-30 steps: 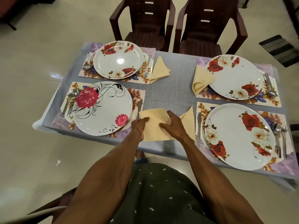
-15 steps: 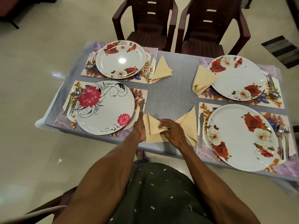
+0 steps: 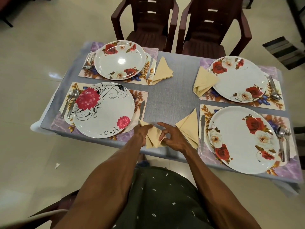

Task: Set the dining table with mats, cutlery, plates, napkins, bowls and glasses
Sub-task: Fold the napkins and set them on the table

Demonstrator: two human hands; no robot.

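at the near edge of the table (image 3: 171, 96), between the two near place settings, both hands work on a yellow napkin (image 3: 153, 138). the left hand (image 3: 143, 131) has its fingers curled onto the napkin's left part, holding it just beside the dahlia plate (image 3: 103, 109). the right hand (image 3: 173, 139) pinches the napkin's right corner between thumb and a finger, with the index finger stretched out above the cloth. the napkin lies as a small folded wedge, its lower tip almost at the table's near edge.

open room: a bare grey strip runs down the middle of the table from the near edge to the far edge, between the left and right mats. a second folded napkin (image 3: 189, 128) sits just right of the hands, touching the near right mat (image 3: 203, 146) and its knife (image 3: 202, 129). the far left napkin (image 3: 162, 71) lies beside the far left rose plate (image 3: 120, 61); the far right napkin (image 3: 204, 81) rests partly under the rim of the far right rose plate (image 3: 239, 80). the near right rose plate (image 3: 242, 139) reaches close to the near right corner. two dark chairs (image 3: 214, 30) stand at the far edge.

compared with a second ago, the napkin was a broad flat sheet under both hands; now it is folded much smaller and has shifted toward the dahlia plate, and the right index finger has lifted off it.
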